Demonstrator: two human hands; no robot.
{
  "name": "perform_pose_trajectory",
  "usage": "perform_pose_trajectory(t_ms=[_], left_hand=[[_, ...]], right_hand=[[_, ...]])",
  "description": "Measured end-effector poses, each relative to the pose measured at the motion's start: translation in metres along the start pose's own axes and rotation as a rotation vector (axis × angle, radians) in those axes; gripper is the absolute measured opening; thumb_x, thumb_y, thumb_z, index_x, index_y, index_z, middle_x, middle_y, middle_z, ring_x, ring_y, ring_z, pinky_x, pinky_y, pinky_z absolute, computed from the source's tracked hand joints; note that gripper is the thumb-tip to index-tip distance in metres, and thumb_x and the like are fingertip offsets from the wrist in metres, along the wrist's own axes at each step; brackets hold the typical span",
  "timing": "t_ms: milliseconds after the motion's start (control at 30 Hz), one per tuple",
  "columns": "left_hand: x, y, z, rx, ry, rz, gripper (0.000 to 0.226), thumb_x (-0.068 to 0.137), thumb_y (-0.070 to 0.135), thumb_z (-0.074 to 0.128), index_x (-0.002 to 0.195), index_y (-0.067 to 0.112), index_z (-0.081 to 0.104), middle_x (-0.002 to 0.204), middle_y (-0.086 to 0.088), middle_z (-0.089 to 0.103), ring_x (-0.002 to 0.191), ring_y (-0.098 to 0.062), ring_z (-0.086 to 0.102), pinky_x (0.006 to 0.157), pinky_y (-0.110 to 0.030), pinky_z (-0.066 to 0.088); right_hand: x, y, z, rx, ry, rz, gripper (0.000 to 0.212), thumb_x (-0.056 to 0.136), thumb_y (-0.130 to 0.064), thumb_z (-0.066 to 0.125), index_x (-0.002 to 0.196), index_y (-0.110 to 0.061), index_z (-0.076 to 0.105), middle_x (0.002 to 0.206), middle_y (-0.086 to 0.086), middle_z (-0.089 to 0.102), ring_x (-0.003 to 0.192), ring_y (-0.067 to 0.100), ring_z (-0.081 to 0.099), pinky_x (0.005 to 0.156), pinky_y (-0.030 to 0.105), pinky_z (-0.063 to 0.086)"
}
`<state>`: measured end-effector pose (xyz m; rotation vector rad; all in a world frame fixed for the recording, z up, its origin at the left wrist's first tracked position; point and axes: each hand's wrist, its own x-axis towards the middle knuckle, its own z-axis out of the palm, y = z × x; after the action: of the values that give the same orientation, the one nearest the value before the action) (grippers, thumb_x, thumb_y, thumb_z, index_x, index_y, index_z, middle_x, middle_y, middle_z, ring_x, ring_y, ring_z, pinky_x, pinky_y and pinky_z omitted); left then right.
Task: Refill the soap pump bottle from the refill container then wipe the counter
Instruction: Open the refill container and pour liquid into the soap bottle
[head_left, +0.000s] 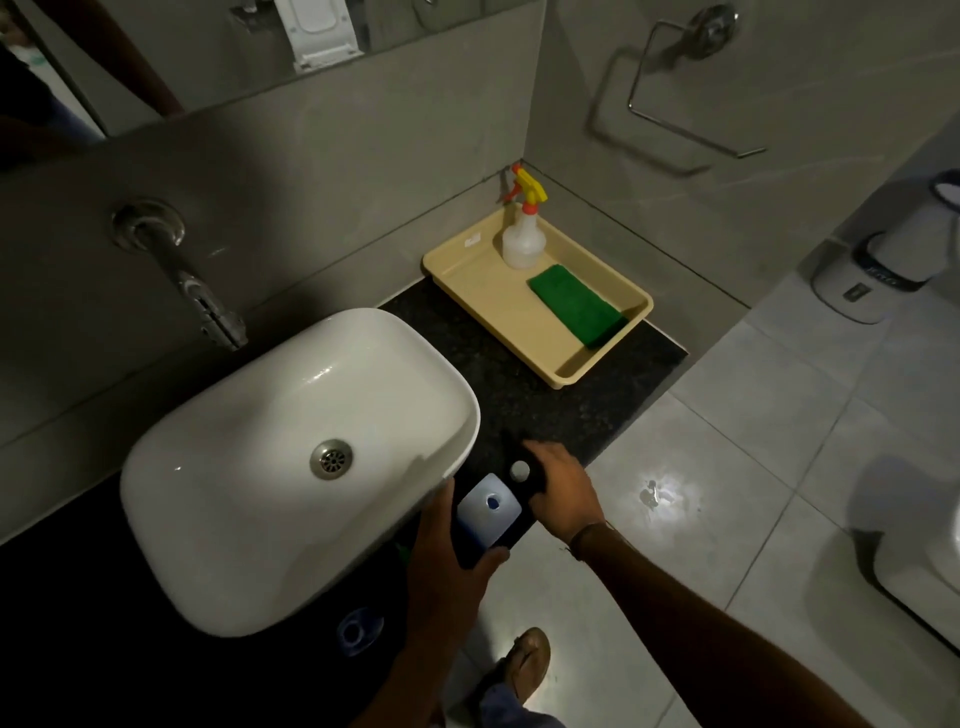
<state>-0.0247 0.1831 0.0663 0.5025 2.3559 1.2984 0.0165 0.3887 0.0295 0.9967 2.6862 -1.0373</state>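
Beside the white ceramic basin (291, 462), my left hand (441, 566) wraps the translucent blue open-necked bottle (488, 512) standing on the black counter (524, 395); my right hand (561, 488) clasps a dark white-topped bottle (522, 475).

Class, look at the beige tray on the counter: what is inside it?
Inside the tray stand a spray bottle at the far end and a folded green cloth lying flat. What lies under the cloth is hidden.

The blue refill container (488, 512) stands open near the counter's (519, 395) front edge; a green cloth (576, 304) lies far right.
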Motion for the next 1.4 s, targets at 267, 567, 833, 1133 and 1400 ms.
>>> perform_pose_trajectory(t_ms=[267, 567, 833, 1133, 1400], left_hand=[[-0.073, -0.043, -0.078, 0.117, 0.28, 0.157, 0.083, 0.067, 0.049, 0.087, 0.14, 0.023, 0.057, 0.143, 0.0, 0.058, 0.132, -0.02, 0.057, 0.106, -0.039, 0.051], [-0.101, -0.124, -0.125, 0.198, 0.074, -0.07, 0.089, 0.057, 0.025, 0.101, 0.136, 0.012, 0.062, 0.138, -0.01, 0.063, 0.128, -0.033, 0.061, 0.106, -0.046, 0.05], [-0.085, -0.135, -0.121, 0.092, 0.004, -0.065, 0.071, 0.07, 0.024, 0.093, 0.134, 0.02, 0.064, 0.13, 0.001, 0.068, 0.12, -0.021, 0.065, 0.101, -0.034, 0.05], [-0.082, -0.132, -0.116, 0.009, 0.092, -0.06, 0.046, 0.074, 0.016, 0.09, 0.117, 0.021, 0.073, 0.113, 0.005, 0.076, 0.106, -0.019, 0.072, 0.092, -0.03, 0.054], [-0.104, -0.084, -0.164, -0.211, 0.305, 0.035, 0.051, 0.055, 0.017, 0.094, 0.102, 0.026, 0.075, 0.101, 0.008, 0.077, 0.093, -0.018, 0.076, 0.083, -0.046, 0.062]], right_hand=[[-0.065, -0.006, 0.039, 0.308, -0.044, -0.065, 0.121, 0.067, -0.025, 0.09, 0.162, -0.022, 0.015, 0.164, -0.014, 0.021, 0.148, 0.0, 0.021, 0.121, 0.022, 0.023], [-0.082, -0.06, 0.079, 0.615, 0.237, 0.104, 0.115, 0.064, -0.009, 0.096, 0.157, -0.021, 0.029, 0.16, -0.006, 0.037, 0.142, 0.012, 0.037, 0.113, 0.028, 0.033], [-0.08, -0.079, 0.095, 0.68, 0.429, 0.226, 0.084, 0.067, -0.004, 0.093, 0.137, -0.021, 0.05, 0.127, 0.001, 0.059, 0.116, 0.025, 0.057, 0.095, 0.037, 0.053], [-0.079, -0.077, 0.086, 0.591, 0.451, 0.213, 0.074, 0.066, -0.016, 0.096, 0.128, -0.023, 0.056, 0.121, -0.001, 0.06, 0.117, 0.029, 0.058, 0.088, 0.035, 0.053], [-0.136, -0.144, 0.021, 0.65, 0.496, -0.138, 0.071, 0.061, -0.033, 0.094, 0.123, -0.03, 0.059, 0.119, -0.015, 0.064, 0.107, 0.003, 0.064, 0.084, 0.038, 0.06]])
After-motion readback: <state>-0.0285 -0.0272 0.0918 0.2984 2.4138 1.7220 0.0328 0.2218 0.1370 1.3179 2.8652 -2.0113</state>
